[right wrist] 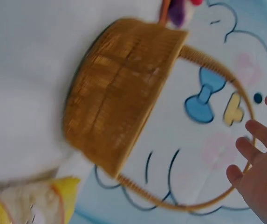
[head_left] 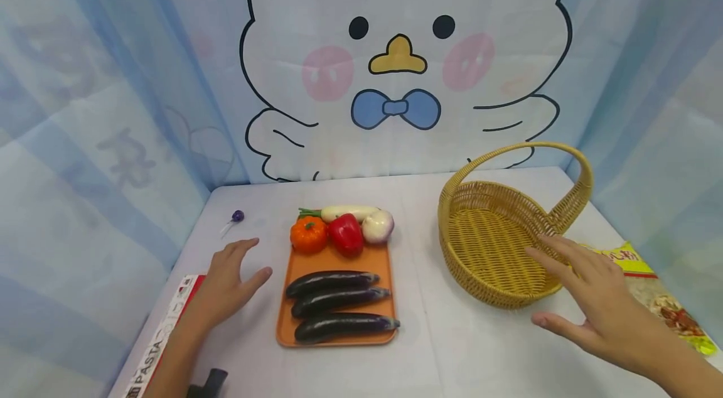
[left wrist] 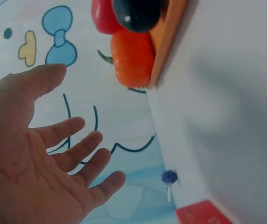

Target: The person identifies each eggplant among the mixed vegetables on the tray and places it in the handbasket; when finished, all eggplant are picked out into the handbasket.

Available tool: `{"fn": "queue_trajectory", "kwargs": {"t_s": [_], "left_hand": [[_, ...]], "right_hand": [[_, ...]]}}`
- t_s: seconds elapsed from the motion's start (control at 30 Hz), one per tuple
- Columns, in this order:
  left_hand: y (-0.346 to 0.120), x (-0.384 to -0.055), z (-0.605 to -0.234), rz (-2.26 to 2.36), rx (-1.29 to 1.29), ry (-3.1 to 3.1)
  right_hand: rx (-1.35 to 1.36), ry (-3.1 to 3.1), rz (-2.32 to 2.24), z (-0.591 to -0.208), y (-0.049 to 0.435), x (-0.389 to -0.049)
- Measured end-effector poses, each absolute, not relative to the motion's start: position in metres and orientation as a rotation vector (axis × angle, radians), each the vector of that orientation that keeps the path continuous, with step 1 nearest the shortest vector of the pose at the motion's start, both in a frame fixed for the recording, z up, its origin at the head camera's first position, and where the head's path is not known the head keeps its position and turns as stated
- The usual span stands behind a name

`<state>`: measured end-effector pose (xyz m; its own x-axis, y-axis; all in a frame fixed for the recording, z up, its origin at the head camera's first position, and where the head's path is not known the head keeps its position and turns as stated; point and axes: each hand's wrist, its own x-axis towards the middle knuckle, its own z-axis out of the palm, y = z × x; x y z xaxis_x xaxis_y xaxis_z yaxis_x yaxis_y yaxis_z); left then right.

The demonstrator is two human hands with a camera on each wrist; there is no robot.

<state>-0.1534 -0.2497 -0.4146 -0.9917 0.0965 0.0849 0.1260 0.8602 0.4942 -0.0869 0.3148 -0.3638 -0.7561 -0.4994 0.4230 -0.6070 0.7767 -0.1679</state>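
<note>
My left hand (head_left: 226,288) hovers left of the orange tray (head_left: 319,261), fingers spread and holding nothing. Its relaxed fingers also show in the left wrist view, apart from the orange ribbed vegetable (left wrist: 132,58). On the tray lie three eggplants (head_left: 341,302). Behind them sit a red bell pepper (head_left: 346,235), a white-and-purple turnip or onion (head_left: 378,226) and a long white radish (head_left: 353,213). My right hand (head_left: 607,310), fingers extended, is at the near right of the wicker basket (head_left: 491,247). The right wrist view shows no grip on the basket's handle (right wrist: 212,65).
A purple lollipop (head_left: 238,216) lies at the back left. Beneath my left forearm is a pasta box (head_left: 164,335), with a black object (head_left: 211,382) nearby. A yellow food bag (head_left: 663,304) lies right of the basket, partly behind my right hand. Printed curtains (head_left: 395,153) enclose the white table.
</note>
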Motion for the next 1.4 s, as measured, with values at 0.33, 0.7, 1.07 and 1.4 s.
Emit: {"fn": "queue_trajectory", "kwargs": {"t_s": [0.33,0.7,1.07,1.4], "left_hand": [[-0.247,-0.184,-0.441,-1.360,0.121,-2.968],[-0.241,-0.197,-0.464,-1.374,0.201,-3.058],[-0.239,-0.198,-0.474,-1.478,0.206,-3.019],[-0.230,-0.199,-0.468,-1.516,0.179,-3.003]], "right_hand": [[1.047,-2.615,0.568,-0.367,0.253,-0.080],[1.013,-2.750,1.261,-0.389,0.207,-0.084],[0.975,-2.712,1.806,-0.423,0.168,-0.113],[0.985,-2.841,1.799,-0.442,0.151,-0.130]]}}
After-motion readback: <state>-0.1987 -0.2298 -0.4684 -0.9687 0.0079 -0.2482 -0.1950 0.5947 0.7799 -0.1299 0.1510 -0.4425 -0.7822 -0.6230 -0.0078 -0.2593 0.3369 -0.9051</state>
